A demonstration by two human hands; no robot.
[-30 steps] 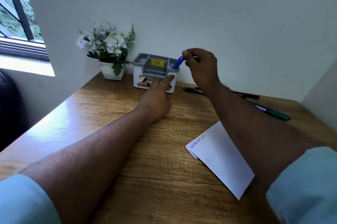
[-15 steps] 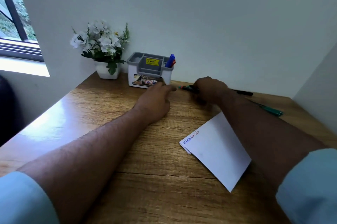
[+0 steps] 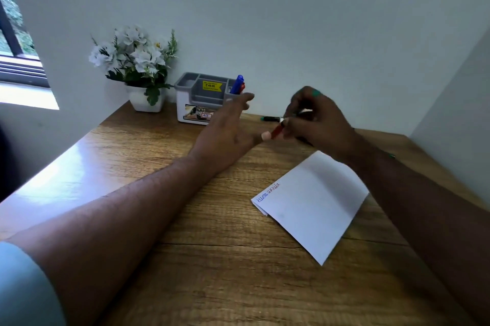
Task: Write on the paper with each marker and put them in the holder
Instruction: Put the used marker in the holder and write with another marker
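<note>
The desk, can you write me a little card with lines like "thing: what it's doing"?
Right hand: grips a red-tipped marker
Left hand: open, reaching toward it
Grey and white plastic holder: holds a blue marker and a red one
Folded white paper: flat on the wooden desk, writing at one edge
Black marker with green end: lying by the wall

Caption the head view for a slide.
Right hand holds a marker; left hand reaches toward it, above the desk.

Daylight from the left window [image 3: 16, 60] glares on the desk [image 3: 66, 166]; edges bend.
</note>
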